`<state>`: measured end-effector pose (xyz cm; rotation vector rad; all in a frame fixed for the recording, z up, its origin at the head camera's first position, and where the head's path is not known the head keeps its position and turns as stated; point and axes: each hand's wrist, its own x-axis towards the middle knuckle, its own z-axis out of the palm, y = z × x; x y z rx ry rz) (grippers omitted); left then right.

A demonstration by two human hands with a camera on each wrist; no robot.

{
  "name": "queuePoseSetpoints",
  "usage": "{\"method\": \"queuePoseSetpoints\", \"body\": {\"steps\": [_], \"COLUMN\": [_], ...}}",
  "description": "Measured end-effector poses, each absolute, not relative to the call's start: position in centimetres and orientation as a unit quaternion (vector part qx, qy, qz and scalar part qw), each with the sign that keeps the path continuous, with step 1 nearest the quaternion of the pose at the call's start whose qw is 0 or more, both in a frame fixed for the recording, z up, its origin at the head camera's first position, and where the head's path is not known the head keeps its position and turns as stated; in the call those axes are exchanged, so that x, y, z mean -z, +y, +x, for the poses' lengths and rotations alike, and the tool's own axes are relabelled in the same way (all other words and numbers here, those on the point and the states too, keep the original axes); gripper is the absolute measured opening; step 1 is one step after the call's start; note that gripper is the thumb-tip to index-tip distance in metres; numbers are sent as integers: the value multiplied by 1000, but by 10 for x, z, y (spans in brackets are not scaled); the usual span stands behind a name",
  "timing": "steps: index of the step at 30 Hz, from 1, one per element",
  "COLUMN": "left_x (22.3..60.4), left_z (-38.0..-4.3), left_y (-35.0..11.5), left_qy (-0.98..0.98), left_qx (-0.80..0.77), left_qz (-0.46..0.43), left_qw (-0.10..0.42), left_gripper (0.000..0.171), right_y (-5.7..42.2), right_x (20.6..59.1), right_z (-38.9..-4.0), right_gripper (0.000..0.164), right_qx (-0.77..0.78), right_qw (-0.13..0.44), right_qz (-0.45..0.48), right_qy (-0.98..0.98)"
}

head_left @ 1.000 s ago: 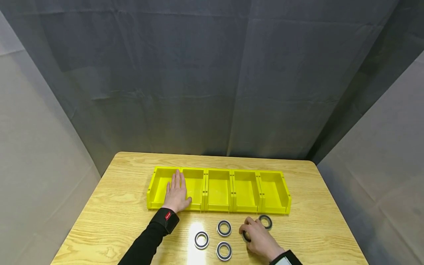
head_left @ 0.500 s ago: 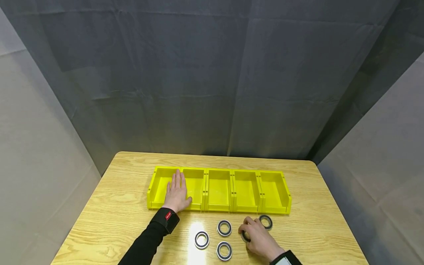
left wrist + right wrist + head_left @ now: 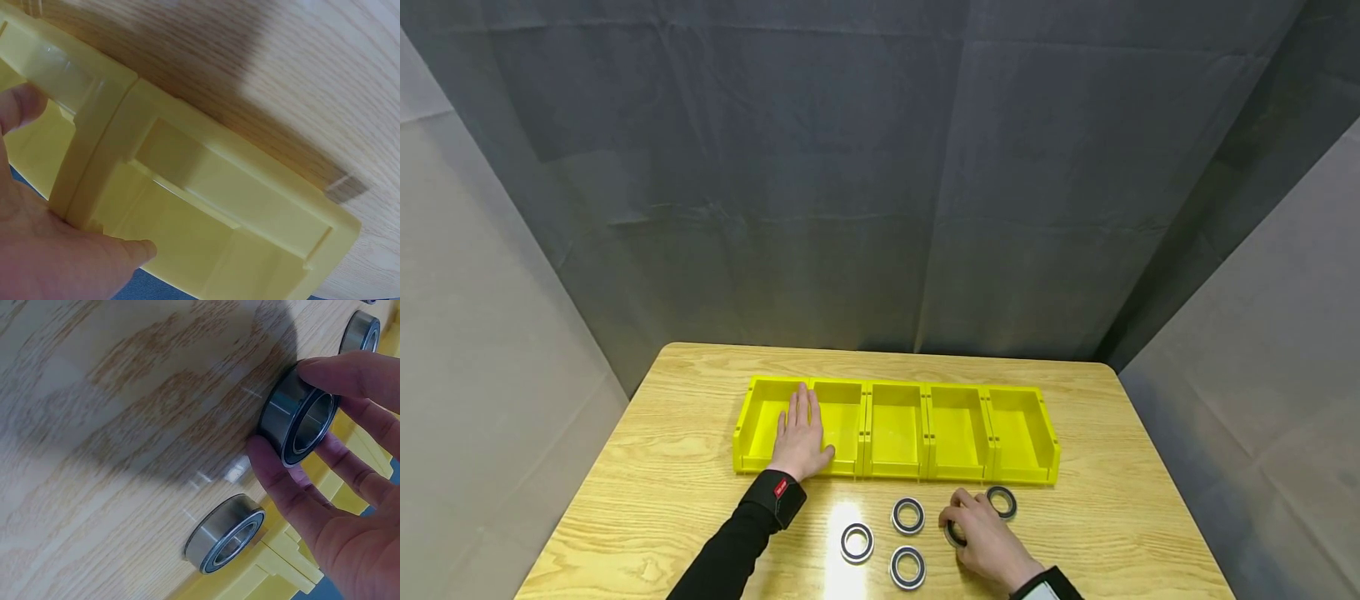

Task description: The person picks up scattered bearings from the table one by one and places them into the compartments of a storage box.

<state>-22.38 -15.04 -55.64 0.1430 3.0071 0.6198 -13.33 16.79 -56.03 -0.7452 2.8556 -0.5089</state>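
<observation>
Left hand [image 3: 799, 442], head view: spread over the two leftmost yellow bins [image 3: 846, 412]. Left wrist: it straddles their divider [image 3: 103, 150]. Right wrist: my right hand [image 3: 340, 531] pinches a bearing [image 3: 280, 415] by the tabletop [image 3: 125, 394]; its smooth rim could, I judge, slip under loose fingertips.

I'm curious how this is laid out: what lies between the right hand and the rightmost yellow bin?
A loose ring lies on the table between the right hand and the rightmost yellow bin; the head view shows it.
</observation>
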Motion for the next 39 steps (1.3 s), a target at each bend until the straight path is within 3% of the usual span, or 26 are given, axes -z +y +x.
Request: {"method": "queuePoseSetpoints", "body": {"steps": [30, 39], "left_x": [559, 559], "left_z": [-224, -224], "left_y": [-150, -151], "left_qy": [977, 978], "left_qx": [-205, -202], "left_qz": [42, 44], "left_qw": [32, 28], "left_gripper": [101, 102], "right_y": [167, 167], "right_x": [560, 557], "right_z": [-134, -137], "right_gripper": [35, 34], "right_qx": [175, 183], "right_qw": [65, 90], "right_qz": [-247, -243], "right_qy": [951, 948]}}
